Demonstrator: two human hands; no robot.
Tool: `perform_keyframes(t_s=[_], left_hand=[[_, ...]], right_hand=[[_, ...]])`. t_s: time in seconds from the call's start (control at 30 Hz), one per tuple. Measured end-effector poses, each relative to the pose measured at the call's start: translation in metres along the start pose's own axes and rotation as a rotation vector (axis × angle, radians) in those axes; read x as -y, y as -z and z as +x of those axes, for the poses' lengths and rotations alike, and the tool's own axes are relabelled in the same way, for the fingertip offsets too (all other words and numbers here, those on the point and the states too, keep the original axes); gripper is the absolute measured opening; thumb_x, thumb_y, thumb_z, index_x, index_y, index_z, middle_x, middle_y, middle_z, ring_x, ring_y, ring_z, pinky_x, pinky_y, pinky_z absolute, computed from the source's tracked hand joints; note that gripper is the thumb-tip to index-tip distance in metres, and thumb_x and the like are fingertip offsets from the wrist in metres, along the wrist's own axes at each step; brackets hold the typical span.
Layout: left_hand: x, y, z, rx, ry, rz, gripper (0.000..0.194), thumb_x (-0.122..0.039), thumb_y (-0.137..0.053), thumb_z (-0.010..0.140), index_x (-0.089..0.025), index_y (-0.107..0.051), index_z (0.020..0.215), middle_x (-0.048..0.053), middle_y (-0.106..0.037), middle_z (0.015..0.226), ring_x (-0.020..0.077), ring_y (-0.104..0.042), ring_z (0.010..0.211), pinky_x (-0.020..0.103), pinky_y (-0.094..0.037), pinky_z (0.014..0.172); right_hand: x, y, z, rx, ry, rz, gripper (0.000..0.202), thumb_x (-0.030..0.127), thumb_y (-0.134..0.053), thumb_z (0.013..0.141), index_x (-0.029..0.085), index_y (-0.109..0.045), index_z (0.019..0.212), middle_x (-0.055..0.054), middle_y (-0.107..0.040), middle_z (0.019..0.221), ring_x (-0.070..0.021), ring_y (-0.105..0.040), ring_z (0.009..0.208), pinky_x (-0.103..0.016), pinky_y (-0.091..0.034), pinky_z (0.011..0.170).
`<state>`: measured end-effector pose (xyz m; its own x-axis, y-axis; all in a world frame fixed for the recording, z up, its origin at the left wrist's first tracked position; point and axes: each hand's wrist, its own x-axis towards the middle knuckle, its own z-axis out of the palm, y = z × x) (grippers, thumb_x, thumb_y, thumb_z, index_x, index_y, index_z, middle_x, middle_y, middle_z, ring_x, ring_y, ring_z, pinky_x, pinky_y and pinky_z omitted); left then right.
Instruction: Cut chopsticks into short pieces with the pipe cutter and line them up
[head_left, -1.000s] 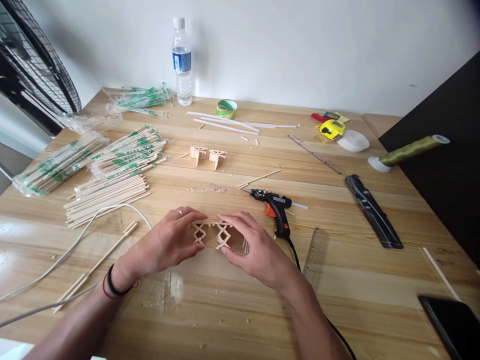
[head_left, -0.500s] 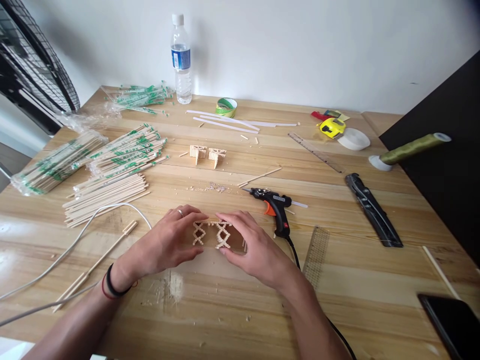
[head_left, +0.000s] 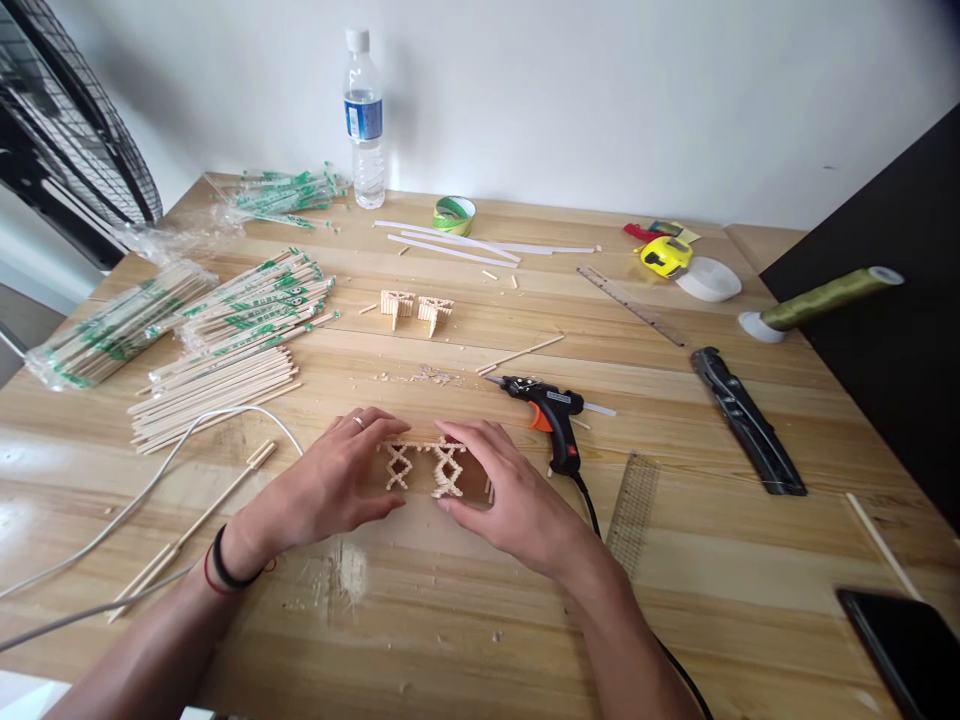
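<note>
A small table-like model (head_left: 424, 446) glued from wooden stick pieces stands on the wooden table, with a flat top bar and two crisscross legs. My left hand (head_left: 341, 470) curves round its left end, fingers at the top bar and thumb low in front near the left leg. At the other end, my right hand (head_left: 510, 490) has its fingers on the top bar and its thumb by the foot of the right leg. Part of the model's far side is hidden by my fingers. To the right lies a black glue gun (head_left: 551, 405) with an orange trigger.
Two small stick pieces (head_left: 435, 312) stand farther back. Loose sticks (head_left: 217, 395) and wrapped bundles (head_left: 255, 300) lie left, beside a white cable (head_left: 180, 440). A ruler (head_left: 634, 510), black cutter (head_left: 746, 420), tape measure (head_left: 666, 257), phone (head_left: 900, 650) and bottle (head_left: 365, 130) surround the work.
My left fingertips have drawn back slightly to the left, and more of the top bar shows. My right fingertips have shifted a little. The model stays in nearly the same place.
</note>
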<state>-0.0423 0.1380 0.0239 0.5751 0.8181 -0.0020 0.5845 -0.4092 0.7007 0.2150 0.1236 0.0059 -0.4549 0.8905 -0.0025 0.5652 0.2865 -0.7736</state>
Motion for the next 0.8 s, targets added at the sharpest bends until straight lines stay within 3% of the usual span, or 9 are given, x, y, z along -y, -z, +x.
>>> perform_keyframes(t_s=[0.53,0.8], left_hand=[[0.0001,-0.0021,0.0006,-0.024,-0.009,0.009,0.047,-0.026,-0.074,0.087,-0.024,-0.055,0.130,0.010,-0.063,0.127,0.0292,-0.060,0.118,0.048,-0.051,0.105],[0.0013,-0.0021,-0.0017,-0.113,0.004,-0.047,0.048,-0.024,-0.073,0.090,-0.029,-0.056,0.135,0.007,-0.061,0.133,0.0256,-0.063,0.120,0.042,-0.053,0.105]], right_hand=[[0.0032,0.0007,0.0005,-0.019,-0.001,0.019,0.066,0.014,-0.079,0.081,0.027,-0.055,0.142,-0.007,-0.063,0.135,-0.0269,-0.055,0.132,-0.046,-0.046,0.115],[0.0060,0.0034,0.0005,-0.118,-0.020,0.067,0.061,0.015,-0.079,0.084,0.030,-0.057,0.138,-0.004,-0.064,0.134,-0.0238,-0.063,0.123,-0.039,-0.052,0.109]])
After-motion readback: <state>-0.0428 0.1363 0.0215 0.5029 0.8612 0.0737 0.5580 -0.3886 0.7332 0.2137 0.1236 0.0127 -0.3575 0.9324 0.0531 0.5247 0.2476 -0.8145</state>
